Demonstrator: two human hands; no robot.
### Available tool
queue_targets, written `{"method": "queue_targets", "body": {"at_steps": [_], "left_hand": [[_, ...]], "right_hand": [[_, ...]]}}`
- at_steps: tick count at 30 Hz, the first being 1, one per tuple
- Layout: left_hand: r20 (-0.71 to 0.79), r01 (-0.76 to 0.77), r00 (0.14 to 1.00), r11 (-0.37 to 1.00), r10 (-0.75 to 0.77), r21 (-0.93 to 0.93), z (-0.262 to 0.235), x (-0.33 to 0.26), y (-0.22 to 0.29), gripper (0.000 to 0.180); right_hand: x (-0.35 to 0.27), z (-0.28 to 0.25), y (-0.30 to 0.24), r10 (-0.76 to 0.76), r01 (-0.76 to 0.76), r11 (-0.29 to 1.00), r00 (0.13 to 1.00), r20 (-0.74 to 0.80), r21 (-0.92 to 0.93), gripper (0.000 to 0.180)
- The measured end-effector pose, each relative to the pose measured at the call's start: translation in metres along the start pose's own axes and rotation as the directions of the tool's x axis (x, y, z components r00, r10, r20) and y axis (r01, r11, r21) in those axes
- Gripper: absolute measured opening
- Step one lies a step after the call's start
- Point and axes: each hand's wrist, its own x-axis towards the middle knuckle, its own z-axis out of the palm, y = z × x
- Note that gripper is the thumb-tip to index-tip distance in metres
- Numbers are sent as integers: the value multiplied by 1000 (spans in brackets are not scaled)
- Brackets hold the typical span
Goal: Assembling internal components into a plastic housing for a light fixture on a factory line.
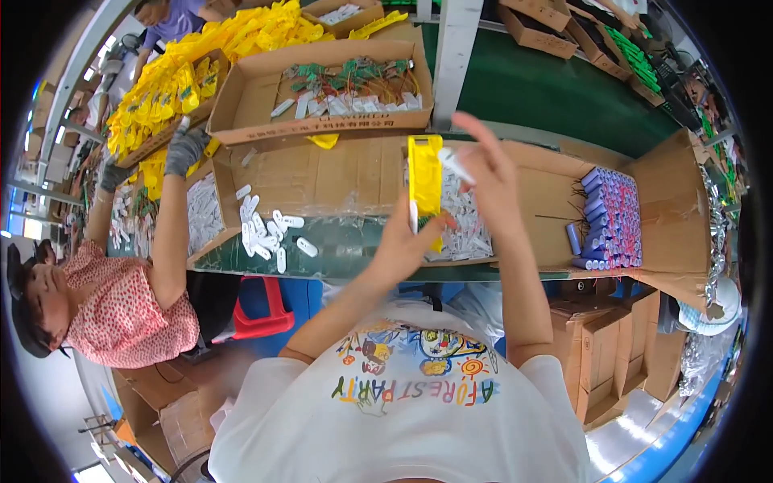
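Note:
My left hand (403,243) is closed on the lower part of a long yellow plastic casing (424,161), which stands nearly upright in front of me. A bit of white shows at the casing's left edge by my fingers; I cannot tell what it is. My right hand (489,179), slightly blurred, pinches a small white plastic piece (456,165) just right of the casing, its index finger stretched out. Beneath both hands, a cardboard tray holds many loose white plastic parts (463,229).
Purple cylindrical cells (608,217) with wires fill a carton at right. White oval pieces (270,233) lie scattered left on the green bench. A cardboard box (266,101) with wired green boards stands behind. Yellow casings (161,97) pile up far left, beside a gloved co-worker (133,310).

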Motion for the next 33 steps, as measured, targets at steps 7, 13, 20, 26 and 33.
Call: {"method": "queue_targets", "body": {"at_steps": [7, 13, 20, 26, 33], "left_hand": [[97, -151, 988, 885, 120, 440, 14, -11, 1, 34], [94, -241, 969, 810, 227, 534, 14, -26, 0, 37], [285, -337, 934, 794, 214, 506, -6, -48, 3, 28], [446, -328, 889, 827, 106, 456, -19, -51, 0, 36], [256, 189, 959, 952, -126, -239, -33, -41, 26, 52]], "right_hand": [[0, -6, 4, 276, -267, 944, 961, -19, 193, 26], [8, 0, -19, -745, 311, 156, 661, 94, -938, 29], [-22, -33, -21, 403, -192, 898, 717, 568, -395, 59], [-72, -27, 5, 166, -136, 979, 964, 207, -151, 65], [-221, -135, 105, -103, -201, 939, 607, -788, -278, 47]]}}
